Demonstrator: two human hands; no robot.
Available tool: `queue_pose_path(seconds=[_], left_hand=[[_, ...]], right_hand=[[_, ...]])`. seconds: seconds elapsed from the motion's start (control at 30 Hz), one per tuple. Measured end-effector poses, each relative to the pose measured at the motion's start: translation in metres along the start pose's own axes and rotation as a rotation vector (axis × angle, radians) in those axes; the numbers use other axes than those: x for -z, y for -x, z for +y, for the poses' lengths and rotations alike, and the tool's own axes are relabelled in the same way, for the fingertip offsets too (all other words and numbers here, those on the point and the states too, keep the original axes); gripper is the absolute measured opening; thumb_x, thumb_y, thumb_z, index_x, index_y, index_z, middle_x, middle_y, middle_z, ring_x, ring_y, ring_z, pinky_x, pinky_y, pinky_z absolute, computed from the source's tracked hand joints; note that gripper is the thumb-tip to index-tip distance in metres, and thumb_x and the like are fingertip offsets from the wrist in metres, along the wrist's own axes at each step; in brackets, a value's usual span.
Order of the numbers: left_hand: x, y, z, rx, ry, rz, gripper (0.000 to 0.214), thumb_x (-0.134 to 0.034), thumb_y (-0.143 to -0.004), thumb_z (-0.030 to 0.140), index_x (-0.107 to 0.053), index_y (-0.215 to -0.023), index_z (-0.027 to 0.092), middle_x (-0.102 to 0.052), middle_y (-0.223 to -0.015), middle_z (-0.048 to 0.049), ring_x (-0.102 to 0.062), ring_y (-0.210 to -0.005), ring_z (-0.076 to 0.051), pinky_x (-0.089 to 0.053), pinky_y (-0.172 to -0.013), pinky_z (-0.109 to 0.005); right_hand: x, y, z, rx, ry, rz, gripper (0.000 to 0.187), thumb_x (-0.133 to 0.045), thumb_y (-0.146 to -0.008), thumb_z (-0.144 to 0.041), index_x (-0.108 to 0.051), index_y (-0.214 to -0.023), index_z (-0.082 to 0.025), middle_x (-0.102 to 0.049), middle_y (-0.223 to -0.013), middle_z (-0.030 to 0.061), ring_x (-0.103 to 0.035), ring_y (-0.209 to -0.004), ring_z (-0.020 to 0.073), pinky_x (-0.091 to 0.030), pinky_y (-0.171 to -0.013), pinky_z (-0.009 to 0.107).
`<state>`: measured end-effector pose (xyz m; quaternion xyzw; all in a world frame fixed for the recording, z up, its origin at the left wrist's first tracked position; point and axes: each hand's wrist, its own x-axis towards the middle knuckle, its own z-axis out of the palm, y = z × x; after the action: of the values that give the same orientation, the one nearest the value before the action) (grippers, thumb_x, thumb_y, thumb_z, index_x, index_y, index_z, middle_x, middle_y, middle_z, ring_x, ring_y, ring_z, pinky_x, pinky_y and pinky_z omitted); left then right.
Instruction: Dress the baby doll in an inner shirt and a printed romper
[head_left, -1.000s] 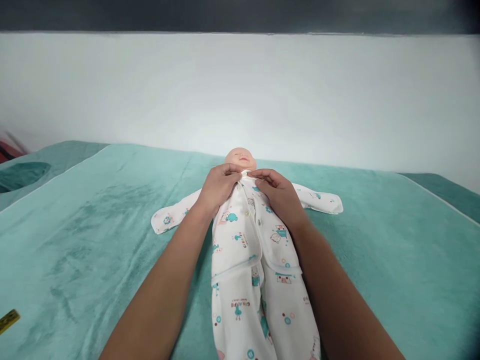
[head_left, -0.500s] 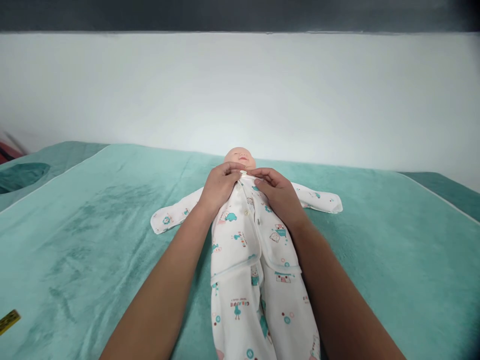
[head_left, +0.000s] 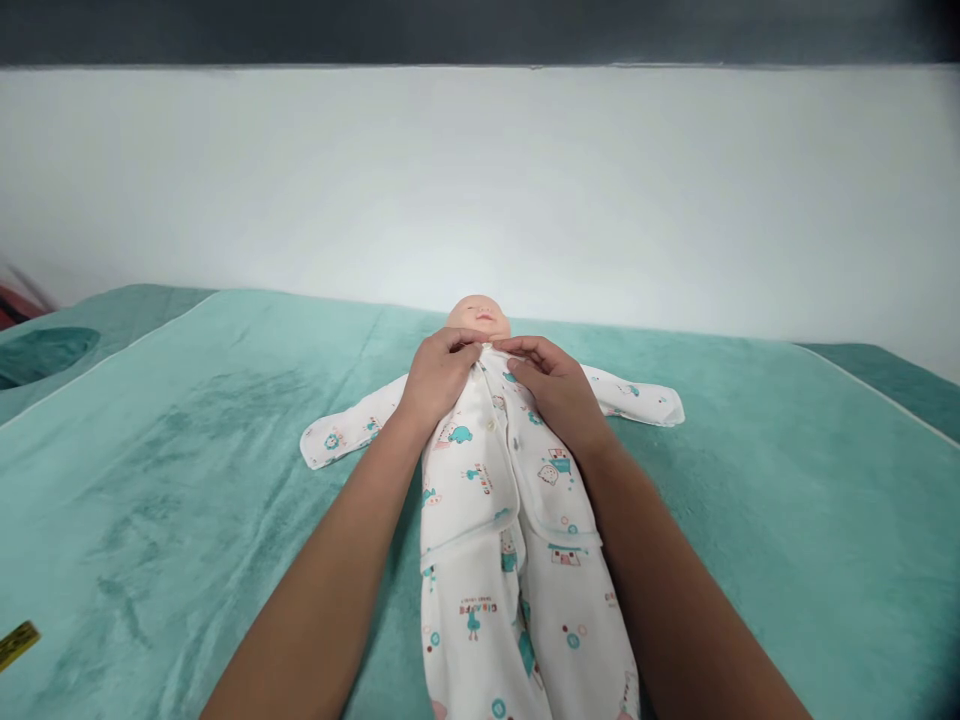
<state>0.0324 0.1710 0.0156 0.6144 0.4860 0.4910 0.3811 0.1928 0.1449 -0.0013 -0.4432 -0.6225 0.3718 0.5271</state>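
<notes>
A baby doll [head_left: 479, 313] lies on its back on a teal towel [head_left: 187, 440], dressed in a white romper [head_left: 495, 520] printed with small teal and red figures. Its sleeves spread out to both sides. My left hand [head_left: 437, 375] and my right hand [head_left: 556, 388] meet at the romper's collar just under the doll's chin. Both pinch the fabric edges at the neckline, fingers curled. The romper's front flap is shut over the chest and lies loose lower down.
A white wall rises behind the towel-covered surface. A yellow object [head_left: 16, 643] lies at the lower left edge. A darker teal patch [head_left: 41, 352] and something red sit at the far left.
Nothing but a slight shift of the view; both hands stay pinched at the collar.
</notes>
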Motion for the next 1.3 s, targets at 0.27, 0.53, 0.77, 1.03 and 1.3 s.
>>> queue_pose_path(seconds=[0.27, 0.53, 0.77, 1.03, 1.3], left_hand=[[-0.001, 0.002, 0.002, -0.055, -0.095, 0.003, 0.022, -0.054, -0.080, 0.021, -0.075, -0.086, 0.022, -0.070, -0.104, -0.0026, -0.060, -0.104, -0.020, -0.041, -0.096, -0.031], [-0.001, 0.002, 0.003, -0.073, -0.145, -0.004, 0.025, -0.051, -0.082, 0.021, -0.075, -0.087, 0.021, -0.069, -0.103, -0.0023, -0.060, -0.104, -0.020, -0.041, -0.095, -0.029], [0.000, 0.004, 0.003, -0.104, -0.164, 0.004, 0.023, -0.051, -0.084, 0.025, -0.073, -0.084, 0.020, -0.070, -0.099, -0.0024, -0.060, -0.102, -0.020, -0.041, -0.095, -0.031], [0.013, 0.024, 0.005, -0.063, -0.110, 0.067, 0.019, -0.055, -0.084, 0.034, -0.068, -0.081, 0.020, -0.069, -0.084, -0.0011, -0.059, -0.081, -0.017, -0.044, -0.077, -0.030], [0.030, 0.038, 0.010, -0.159, -0.161, -0.213, 0.016, -0.060, -0.083, 0.035, -0.069, -0.088, 0.024, -0.061, -0.092, -0.0005, -0.050, -0.074, -0.013, -0.041, -0.070, -0.028]], right_hand=[[-0.001, 0.000, 0.001, 0.001, 0.002, 0.006, 0.024, -0.054, -0.083, -0.022, -0.066, -0.103, -0.025, -0.067, -0.115, 0.0014, -0.058, -0.112, 0.0192, -0.041, -0.101, 0.039], [-0.002, 0.004, -0.012, -0.001, 0.137, 0.004, 0.027, -0.048, -0.085, -0.024, -0.067, -0.104, -0.027, -0.068, -0.113, -0.0008, -0.058, -0.108, 0.0206, -0.041, -0.099, 0.040], [-0.002, -0.001, 0.001, -0.002, 0.034, 0.121, 0.025, -0.056, -0.081, -0.026, -0.062, -0.106, -0.025, -0.065, -0.118, 0.0036, -0.057, -0.115, 0.0219, -0.043, -0.101, 0.041], [0.001, -0.001, -0.001, -0.036, -0.016, 0.099, 0.065, -0.058, -0.085, -0.046, -0.029, -0.143, -0.034, -0.029, -0.156, 0.0030, -0.024, -0.145, 0.0228, -0.030, -0.115, 0.046], [-0.004, 0.024, -0.040, -0.064, 0.237, -0.168, 0.085, -0.056, -0.085, -0.055, -0.009, -0.152, -0.034, -0.015, -0.161, 0.0039, -0.013, -0.147, 0.0305, -0.025, -0.114, 0.053]])
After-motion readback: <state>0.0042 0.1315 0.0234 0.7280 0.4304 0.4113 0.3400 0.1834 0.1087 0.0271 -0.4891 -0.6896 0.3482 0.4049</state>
